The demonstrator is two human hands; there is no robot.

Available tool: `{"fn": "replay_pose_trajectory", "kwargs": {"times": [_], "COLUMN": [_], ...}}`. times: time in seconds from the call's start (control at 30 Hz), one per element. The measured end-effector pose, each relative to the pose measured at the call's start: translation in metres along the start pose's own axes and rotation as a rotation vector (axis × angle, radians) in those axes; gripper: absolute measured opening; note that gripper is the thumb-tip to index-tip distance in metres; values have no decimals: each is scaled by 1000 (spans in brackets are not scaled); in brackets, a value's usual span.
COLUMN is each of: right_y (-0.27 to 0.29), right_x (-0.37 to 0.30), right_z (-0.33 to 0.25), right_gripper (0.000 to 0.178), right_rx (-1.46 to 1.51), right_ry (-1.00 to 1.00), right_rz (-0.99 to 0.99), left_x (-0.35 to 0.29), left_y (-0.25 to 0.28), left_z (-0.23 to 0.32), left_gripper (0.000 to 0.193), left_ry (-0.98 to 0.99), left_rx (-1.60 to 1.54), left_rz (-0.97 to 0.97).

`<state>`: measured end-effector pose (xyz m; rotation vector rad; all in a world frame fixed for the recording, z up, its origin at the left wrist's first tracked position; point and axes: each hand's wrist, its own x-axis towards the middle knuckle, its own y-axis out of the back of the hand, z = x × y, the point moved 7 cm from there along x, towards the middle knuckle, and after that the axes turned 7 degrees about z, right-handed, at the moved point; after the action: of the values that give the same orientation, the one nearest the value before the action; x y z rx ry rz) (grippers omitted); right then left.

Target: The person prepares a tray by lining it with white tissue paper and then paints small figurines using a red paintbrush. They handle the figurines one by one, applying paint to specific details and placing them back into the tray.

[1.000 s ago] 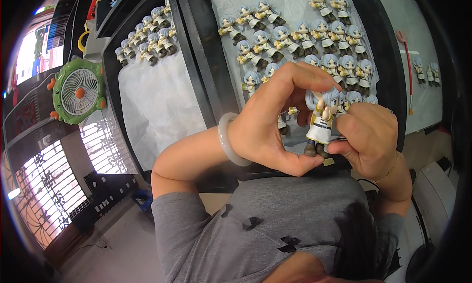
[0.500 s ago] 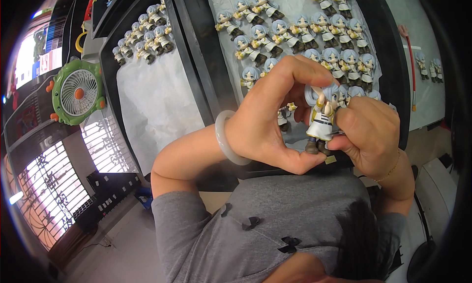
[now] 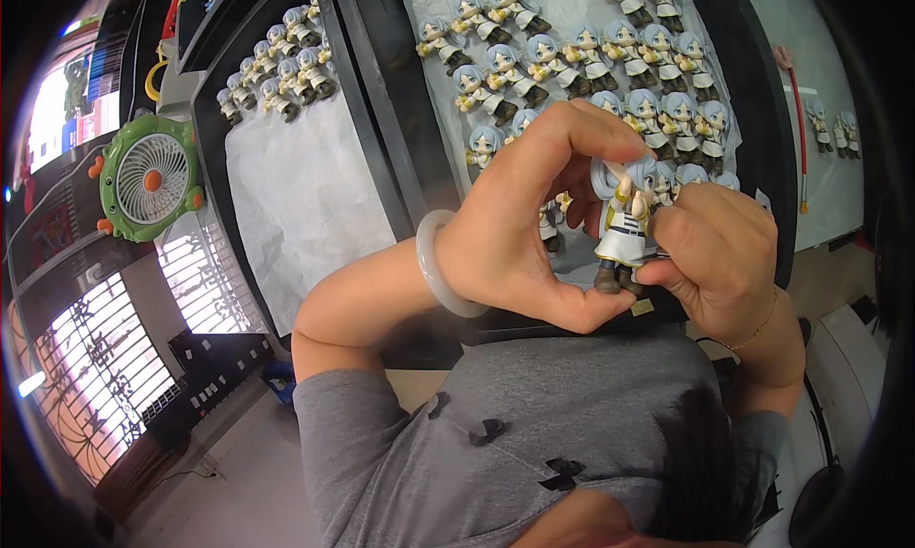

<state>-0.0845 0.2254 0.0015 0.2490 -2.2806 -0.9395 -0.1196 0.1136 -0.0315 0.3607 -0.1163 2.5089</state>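
Observation:
Between the thumb and forefinger of my left hand [image 3: 538, 200] stands a small figurine [image 3: 624, 233], upright. It has pale blue-grey hair, a white outfit with yellow trim and dark brown boots. My left forefinger rests at its head and the thumb at its boots. Curled fingers of my right hand [image 3: 720, 248] press close to the figurine's right side. A thin dark thing shows at the right thumb and fingertip, by the skirt's hem; most of it is hidden, so I cannot make out what it is.
Many similar figurines lie in rows on a paper-lined black tray [image 3: 762, 81] beyond my hands. Another lined tray [image 3: 305, 205], at left, holds more of them. A green fan [image 3: 152, 181] stands far left. At right lie a red-handled brush [image 3: 797, 133] and several figurines [image 3: 832, 131].
Almost nothing differs. Both hands and the figurine have shifted only very slightly, with the same hold.

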Motion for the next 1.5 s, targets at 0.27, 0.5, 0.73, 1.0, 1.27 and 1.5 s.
{"fn": "replay_pose_trajectory", "kwargs": {"times": [0.27, 0.5, 0.73, 1.0, 1.27, 1.5], "right_y": [-1, -2, -2, -3, -4, -3], "right_x": [0, -1, 0, -1, -3, -2], "right_z": [1, 0, 0, 0, 0, 1], "right_gripper": [30, 30, 29, 28, 30, 31], "right_rx": [34, 30, 40, 42, 51, 82], "right_ry": [-11, -16, -10, -8, 11, -16], "right_rz": [37, -17, -1, 0, -87, -22], "left_x": [0, 1, 1, 0, 1, 1], "left_y": [1, 1, 0, 0, 0, 0], "left_z": [0, 0, 0, 0, 0, -1], "left_gripper": [71, 71, 70, 70, 70, 71], "left_ry": [1, -12, -7, -7, -4, -8], "left_rx": [9, 16, 21, 25, 25, 16], "left_rz": [13, 11, 3, 11, 12, 19]}}
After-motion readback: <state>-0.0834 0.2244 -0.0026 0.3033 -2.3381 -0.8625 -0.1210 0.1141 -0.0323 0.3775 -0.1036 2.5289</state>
